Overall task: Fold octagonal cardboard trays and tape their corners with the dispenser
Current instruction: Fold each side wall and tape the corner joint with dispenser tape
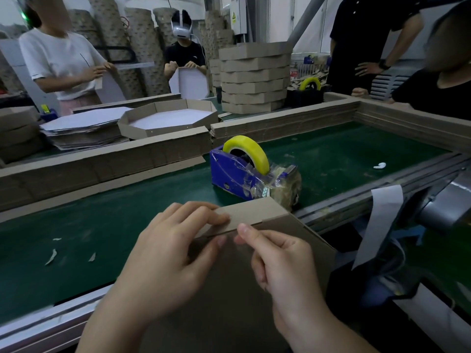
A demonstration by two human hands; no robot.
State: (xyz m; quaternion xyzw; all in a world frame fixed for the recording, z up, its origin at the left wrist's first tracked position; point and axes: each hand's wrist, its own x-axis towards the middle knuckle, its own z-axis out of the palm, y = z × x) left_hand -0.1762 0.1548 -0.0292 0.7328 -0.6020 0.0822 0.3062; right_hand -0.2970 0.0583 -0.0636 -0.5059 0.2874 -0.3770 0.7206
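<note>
Brown cardboard tray (267, 212) leans over the near edge of the worktop (102, 225), underside toward us, its corner pointing at the blue dispenser (237, 174) holding yellow tape. Our left hand (173, 250) grips its wall and our right hand (283, 263) pinches the corner seam.

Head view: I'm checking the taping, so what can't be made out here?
All in the head view.
- Tray corner seam: covered by left hand and right hand; clear tape there can't be seen.
- Tray's near part: cut off by bottom edge.
- Dispenser cutter: buried under tape scraps.
- White thing on belt: too small.
</note>
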